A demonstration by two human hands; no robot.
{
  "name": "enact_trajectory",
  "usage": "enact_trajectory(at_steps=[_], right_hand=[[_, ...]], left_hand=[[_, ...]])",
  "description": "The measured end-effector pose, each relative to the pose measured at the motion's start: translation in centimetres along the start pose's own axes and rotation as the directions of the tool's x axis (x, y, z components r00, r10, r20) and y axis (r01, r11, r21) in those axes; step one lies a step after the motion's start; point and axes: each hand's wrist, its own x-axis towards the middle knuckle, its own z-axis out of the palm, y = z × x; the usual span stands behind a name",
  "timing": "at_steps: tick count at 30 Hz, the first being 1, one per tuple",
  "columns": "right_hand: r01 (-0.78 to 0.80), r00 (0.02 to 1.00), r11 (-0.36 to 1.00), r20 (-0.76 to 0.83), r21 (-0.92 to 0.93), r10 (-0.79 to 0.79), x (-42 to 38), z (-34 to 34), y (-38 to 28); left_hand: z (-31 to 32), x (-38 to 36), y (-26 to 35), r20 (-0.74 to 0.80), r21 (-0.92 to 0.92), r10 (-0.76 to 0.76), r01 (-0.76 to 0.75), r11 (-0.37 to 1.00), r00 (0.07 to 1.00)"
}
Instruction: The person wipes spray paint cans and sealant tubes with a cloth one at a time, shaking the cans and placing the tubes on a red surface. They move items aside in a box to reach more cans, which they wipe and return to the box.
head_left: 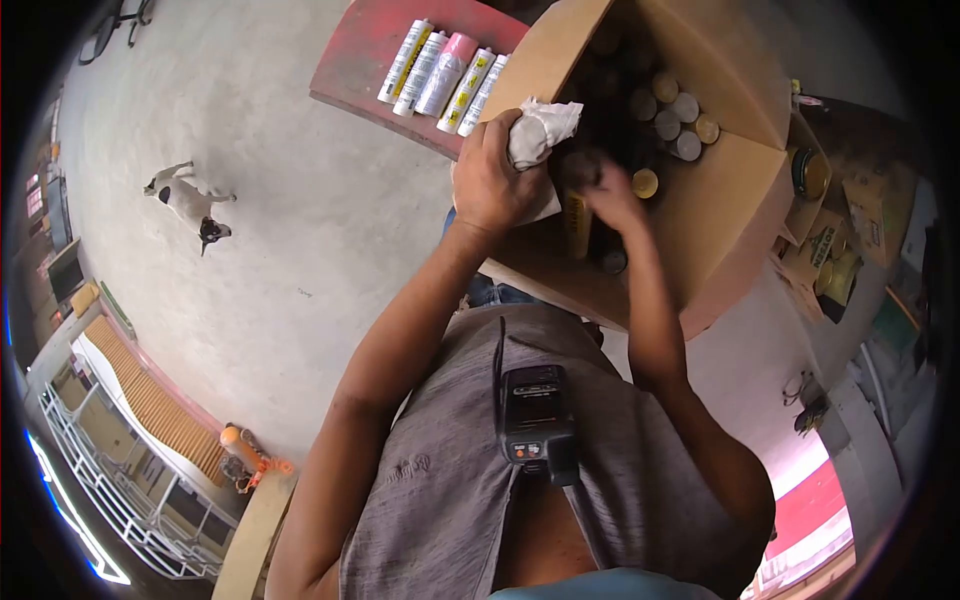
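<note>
My left hand (492,180) is wrapped round a crumpled white cloth (543,130) at the near left edge of a large open cardboard box (735,200). Inside the box, my right hand (612,195) is blurred, its fingers close to a dark round object (581,167) and just above a yellow tube (577,225). Whether those fingers hold anything is not clear. Several round-ended cans or tubes (685,107) stand deeper in the box. Left of it, several white and yellow cartridges (468,90), one with a pink end, lie side by side on a red surface (350,60).
A black and white dog (188,202) is on the grey concrete floor (300,220) at the left. Opened cartons (808,255) with more items sit right of the box. An orange device (240,447) is at the lower left, near white metal railings (120,490).
</note>
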Motion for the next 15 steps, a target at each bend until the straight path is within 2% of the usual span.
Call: enact_trajectory(at_steps=[1,2,3,5,6,8,9,10,12,13,14,15], right_hand=[[0.037,0.999,0.997,-0.008,-0.066,-0.038,-1.4,-2.3,-5.2],[0.223,0.972,0.967,-0.098,0.122,-0.212,-1.8,-4.0,-6.4],[0.263,0.961,0.898,-0.181,0.353,-0.211,-3.1,-5.0,-9.2],[0.369,0.929,0.754,-0.225,0.543,-0.294,-5.6,-5.8,-12.8],[0.423,0.904,0.679,-0.233,0.6,-0.358,-5.8,-5.7,-13.8],[0.423,0.906,0.537,-0.354,0.73,-0.232,-5.6,-3.7,-13.8],[0.396,0.918,0.62,-0.305,0.677,-0.253,-5.6,-3.5,-13.7],[0.279,0.96,0.607,-0.227,0.744,-0.163,-6.6,-2.9,-15.0],[0.253,0.967,0.483,-0.24,0.838,-0.091,-6.5,-0.2,-16.0],[0.237,0.951,0.483,-0.302,0.843,0.061,-6.4,1.6,-17.4],[0.207,0.933,0.556,-0.334,0.805,0.136,-6.9,2.4,-18.8],[0.237,0.928,0.576,-0.358,0.783,0.105,-6.6,2.3,-18.1]], left_hand=[[-0.1,0.0,-0.1,0.001,-0.001,-0.004,0.004,1.0,1.0],[-0.1,0.3,-0.5,-0.01,-0.002,0.007,-0.007,1.0,1.0],[-0.1,0.3,-0.8,-0.016,-0.064,-0.013,0.012,0.998,1.0],[-0.2,0.2,-0.8,-0.039,-0.173,-0.019,0.012,0.985,0.999],[-0.2,0.1,-0.9,-0.055,-0.197,-0.078,0.066,0.978,0.995],[-0.6,0.0,-0.2,-0.084,-0.588,-0.167,0.086,0.804,0.982],[-2.0,-0.3,0.6,-0.006,-0.645,-0.213,0.159,0.747,0.977],[-3.3,-0.7,2.0,0.078,-0.664,-0.201,0.201,0.72,0.976],[-3.9,-1.9,4.6,0.378,-0.771,-0.275,0.465,0.435,0.884],[-3.5,-2.7,5.8,0.419,-0.735,-0.223,0.473,0.486,0.88],[-2.9,-4.1,7.2,0.406,-0.815,-0.064,0.393,0.426,0.912],[-3.7,-4.8,7.3,0.486,-0.791,-0.016,0.447,0.418,0.874]])
